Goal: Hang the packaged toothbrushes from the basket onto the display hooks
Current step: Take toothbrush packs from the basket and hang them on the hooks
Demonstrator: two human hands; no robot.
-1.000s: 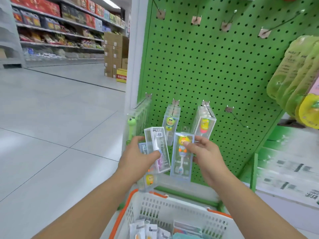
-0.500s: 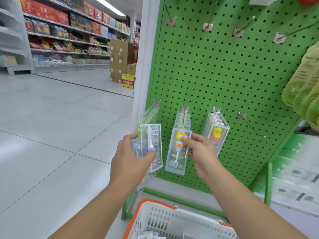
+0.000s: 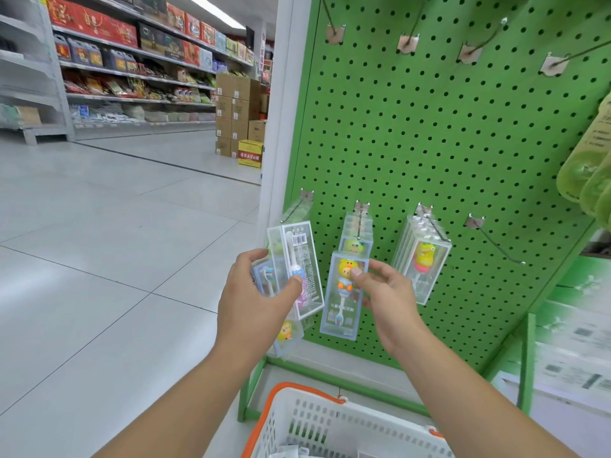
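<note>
The right hand (image 3: 385,297) pinches a duck toothbrush box (image 3: 342,294) below the middle hook (image 3: 360,223); the left hand (image 3: 254,299) grips several boxes (image 3: 297,269), which could slip while threading.

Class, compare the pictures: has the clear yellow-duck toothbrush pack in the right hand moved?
Yes. The clear yellow-duck toothbrush pack has risen toward the second lower hook on the green pegboard.
</note>
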